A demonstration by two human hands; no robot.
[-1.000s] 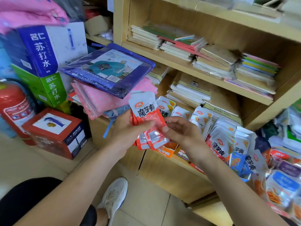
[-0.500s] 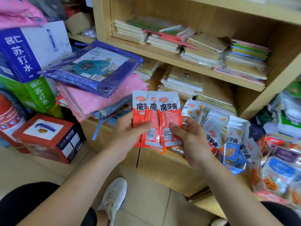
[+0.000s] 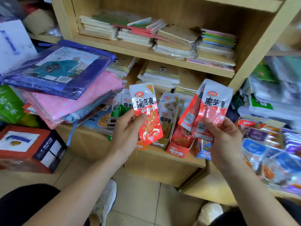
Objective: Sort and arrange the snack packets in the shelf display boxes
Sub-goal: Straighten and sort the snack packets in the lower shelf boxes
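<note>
**Two hands, two separate lots of red snack packets, held in front of the shelf boxes**

One red snack packet (image 3: 147,115) stands upright just at 9 o'clock of frame centre, with its printed face to the camera. The left hand (image 3: 128,129) pinches it low down, with the thumb across the front and the fingers curled behind. Green packets (image 3: 119,106) show at 10 o'clock of that hand, against the red packet's edge. Whether the hand holds them too cannot be told.

At 3 o'clock of centre, well apart from the single packet, is a fanned bunch of red packets (image 3: 210,111). The right hand (image 3: 226,139) grips its lower end, thumb in front and fingers wrapped behind. At least two packets are in the bunch, and the left one shows its barcode side.

Between and behind the hands, a red display box (image 3: 177,151) stands at the front edge of the wooden shelf (image 3: 162,160). Upright packets (image 3: 167,111) stand behind it. A blue box (image 3: 203,151) sits just at 3 o'clock of the red one.

Further out:
- **12 o'clock:** stacked notebooks (image 3: 162,38) on the upper shelf.
- **10 o'clock:** a purple garment pack (image 3: 57,69) lying on a pink dotted pack (image 3: 73,98).
- **8 o'clock:** a red carton (image 3: 24,144) on the floor.
- **4 o'clock:** mixed snack packets (image 3: 268,152).
- **6 o'clock:** white shoes (image 3: 104,203).
</note>
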